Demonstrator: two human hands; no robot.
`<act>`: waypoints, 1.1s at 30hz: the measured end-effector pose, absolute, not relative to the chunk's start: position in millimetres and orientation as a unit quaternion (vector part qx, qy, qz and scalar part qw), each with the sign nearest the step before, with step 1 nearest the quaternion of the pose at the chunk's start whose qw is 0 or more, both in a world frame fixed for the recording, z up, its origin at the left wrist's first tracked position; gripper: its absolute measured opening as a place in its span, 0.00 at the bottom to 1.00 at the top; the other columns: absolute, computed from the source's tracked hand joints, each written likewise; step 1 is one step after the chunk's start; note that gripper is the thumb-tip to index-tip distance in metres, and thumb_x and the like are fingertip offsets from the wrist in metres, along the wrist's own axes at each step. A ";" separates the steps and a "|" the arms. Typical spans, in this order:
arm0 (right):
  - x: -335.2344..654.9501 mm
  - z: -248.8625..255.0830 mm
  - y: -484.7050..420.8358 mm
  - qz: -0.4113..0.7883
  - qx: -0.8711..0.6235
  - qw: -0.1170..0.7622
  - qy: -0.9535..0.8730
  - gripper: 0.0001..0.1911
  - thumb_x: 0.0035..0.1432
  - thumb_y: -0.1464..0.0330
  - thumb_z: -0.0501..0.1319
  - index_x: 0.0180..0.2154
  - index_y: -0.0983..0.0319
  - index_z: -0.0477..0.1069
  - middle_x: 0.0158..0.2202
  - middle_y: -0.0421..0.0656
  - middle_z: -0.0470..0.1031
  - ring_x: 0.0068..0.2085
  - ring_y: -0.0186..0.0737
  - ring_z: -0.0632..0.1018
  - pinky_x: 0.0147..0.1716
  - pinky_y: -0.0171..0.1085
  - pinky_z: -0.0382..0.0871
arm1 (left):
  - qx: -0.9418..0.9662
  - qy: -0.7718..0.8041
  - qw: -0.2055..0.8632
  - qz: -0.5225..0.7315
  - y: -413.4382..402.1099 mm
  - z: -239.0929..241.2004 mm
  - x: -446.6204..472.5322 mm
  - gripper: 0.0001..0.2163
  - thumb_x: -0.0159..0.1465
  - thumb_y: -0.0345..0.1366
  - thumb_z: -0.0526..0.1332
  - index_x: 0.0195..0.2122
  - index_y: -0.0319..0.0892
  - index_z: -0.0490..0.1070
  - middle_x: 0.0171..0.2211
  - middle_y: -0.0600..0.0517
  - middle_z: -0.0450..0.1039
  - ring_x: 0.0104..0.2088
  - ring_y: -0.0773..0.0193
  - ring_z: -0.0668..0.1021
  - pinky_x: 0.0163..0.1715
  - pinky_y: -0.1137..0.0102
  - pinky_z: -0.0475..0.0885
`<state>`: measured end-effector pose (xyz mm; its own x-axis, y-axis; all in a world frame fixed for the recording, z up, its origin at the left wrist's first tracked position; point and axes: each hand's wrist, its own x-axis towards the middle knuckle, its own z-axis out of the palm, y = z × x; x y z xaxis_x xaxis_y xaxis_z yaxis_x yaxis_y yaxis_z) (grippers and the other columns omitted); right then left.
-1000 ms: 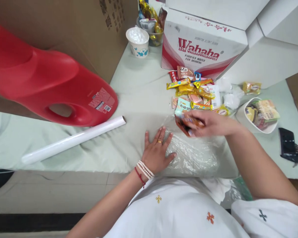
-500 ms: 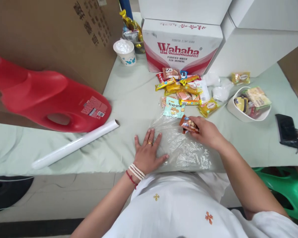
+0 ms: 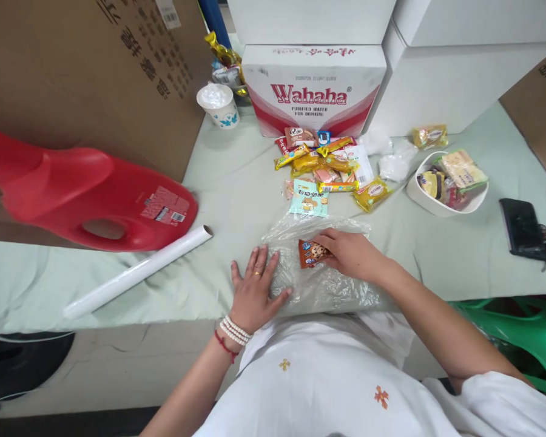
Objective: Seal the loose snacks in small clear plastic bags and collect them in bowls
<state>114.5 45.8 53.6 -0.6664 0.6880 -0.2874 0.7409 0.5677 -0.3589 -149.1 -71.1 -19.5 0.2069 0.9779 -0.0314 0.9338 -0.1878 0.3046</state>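
Observation:
A sheet of clear plastic film [image 3: 355,291] lies crinkled on the pale green tablecloth in front of me. My left hand [image 3: 257,285] rests flat at its left side, fingers spread. Over the middle of the film, my right hand [image 3: 348,255] grips a brown cookie packet [image 3: 310,252] by its right end; the fingertips partly cover it. Just beyond the film lies a light blue snack packet [image 3: 308,199], at the front of a heap of wrapped snacks [image 3: 321,162]. A yellow-wrapped snack [image 3: 372,194] sits at the heap's right front.
To the left lie a large red jug [image 3: 95,194] and a white tube [image 3: 139,273]. A Wahaha carton [image 3: 316,91] backs the snacks, with a paper cup [image 3: 219,108] beside it. A white bowl of snacks [image 3: 441,209] and a black phone [image 3: 521,226] are at right.
My right hand has brought the cookie packet down and left onto the film, turning its printed face up. My left hand stays flat. The camera view has shifted slightly.

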 end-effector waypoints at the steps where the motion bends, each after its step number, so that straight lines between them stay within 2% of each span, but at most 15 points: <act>1: 115.8 52.9 45.9 -0.232 0.405 0.054 0.883 0.25 0.65 0.68 0.61 0.63 0.55 0.67 0.60 0.47 0.72 0.53 0.48 0.79 0.43 0.38 0.70 | 0.763 0.627 0.129 0.086 -71.8 -20.1 -149.6 0.40 0.67 0.52 0.59 0.76 0.48 0.44 0.75 0.37 0.47 0.73 0.35 0.55 0.66 0.30 0.38; 6: 118.1 49.8 46.2 -0.239 0.407 0.049 0.880 0.26 0.65 0.68 0.61 0.63 0.55 0.66 0.61 0.47 0.72 0.54 0.48 0.79 0.44 0.38 0.70 | 0.755 0.639 0.087 0.121 -76.5 -14.9 -148.5 0.42 0.68 0.50 0.59 0.76 0.47 0.38 0.74 0.36 0.50 0.73 0.37 0.55 0.68 0.33 0.37; 9: 119.3 49.8 45.3 -0.239 0.411 0.049 0.879 0.26 0.65 0.67 0.61 0.63 0.55 0.66 0.60 0.47 0.72 0.52 0.48 0.79 0.43 0.38 0.70 | 0.779 0.605 0.038 0.161 -79.8 -5.0 -148.5 0.37 0.69 0.39 0.57 0.76 0.53 0.40 0.72 0.42 0.57 0.73 0.43 0.57 0.69 0.36 0.35; 12: 119.7 48.8 43.8 -0.236 0.418 0.047 0.876 0.26 0.66 0.66 0.61 0.64 0.55 0.65 0.60 0.47 0.72 0.51 0.47 0.80 0.42 0.37 0.70 | 0.827 0.533 0.059 0.167 -79.6 1.2 -150.7 0.38 0.65 0.30 0.54 0.75 0.56 0.43 0.70 0.47 0.63 0.72 0.48 0.61 0.71 0.38 0.33; 14: 119.3 47.2 42.7 -0.231 0.421 0.052 0.875 0.25 0.67 0.65 0.61 0.64 0.55 0.65 0.60 0.48 0.72 0.50 0.47 0.80 0.41 0.37 0.70 | 0.849 0.500 0.091 0.144 -77.9 0.1 -153.6 0.37 0.64 0.31 0.54 0.75 0.54 0.46 0.70 0.45 0.63 0.71 0.48 0.63 0.70 0.38 0.31; 18: 117.0 43.9 38.8 -0.220 0.436 0.057 0.871 0.24 0.68 0.64 0.59 0.64 0.55 0.65 0.59 0.49 0.72 0.49 0.47 0.80 0.39 0.37 0.70 | 0.852 0.497 0.127 0.102 -76.2 -10.1 -160.9 0.33 0.68 0.40 0.57 0.74 0.48 0.50 0.70 0.39 0.61 0.70 0.45 0.64 0.69 0.38 0.29; 23: 107.1 38.5 31.1 -0.223 0.469 0.043 0.853 0.26 0.68 0.65 0.59 0.65 0.56 0.63 0.59 0.49 0.71 0.50 0.48 0.80 0.40 0.38 0.72 | 0.841 0.518 0.126 0.090 -81.1 -18.1 -165.8 0.32 0.69 0.44 0.57 0.73 0.47 0.52 0.71 0.38 0.58 0.71 0.45 0.63 0.69 0.37 0.31; 26: 107.0 38.9 26.0 -0.226 0.476 0.041 0.849 0.29 0.67 0.65 0.59 0.67 0.57 0.60 0.64 0.52 0.67 0.53 0.50 0.79 0.41 0.41 0.74 | 0.847 0.506 0.103 0.127 -84.9 -14.6 -169.5 0.33 0.68 0.46 0.59 0.72 0.46 0.54 0.71 0.37 0.58 0.72 0.43 0.59 0.70 0.37 0.34; 29: 124.6 45.6 14.4 -0.233 0.476 -0.010 0.848 0.33 0.68 0.60 0.60 0.70 0.56 0.55 0.69 0.53 0.60 0.57 0.54 0.77 0.43 0.45 0.77 | 0.872 0.447 0.115 0.161 -88.5 -7.7 -175.4 0.35 0.65 0.53 0.62 0.70 0.46 0.58 0.69 0.38 0.62 0.73 0.43 0.57 0.71 0.38 0.35; 31: 145.0 47.8 0.1 -0.253 0.452 -0.051 0.854 0.30 0.69 0.57 0.59 0.68 0.54 0.57 0.67 0.53 0.62 0.58 0.53 0.76 0.47 0.48 0.77 | 0.886 0.412 0.142 0.159 -90.8 -5.1 -178.8 0.28 0.66 0.51 0.63 0.64 0.46 0.67 0.67 0.40 0.66 0.72 0.45 0.60 0.72 0.41 0.37; 33: 166.4 42.8 -18.5 -0.276 0.409 -0.067 0.868 0.27 0.68 0.55 0.60 0.65 0.54 0.63 0.62 0.53 0.68 0.57 0.52 0.76 0.52 0.50 0.76 | 0.884 0.406 0.170 0.157 -92.1 -5.8 -181.0 0.13 0.69 0.42 0.61 0.52 0.46 0.75 0.64 0.44 0.71 0.70 0.51 0.65 0.73 0.46 0.42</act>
<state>166.4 -18.5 42.8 -0.6572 0.7457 -0.1096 0.6721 0.5141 -0.5330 -181.0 -92.1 -5.8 0.6213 0.7710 0.1398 0.6643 -0.6129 0.4278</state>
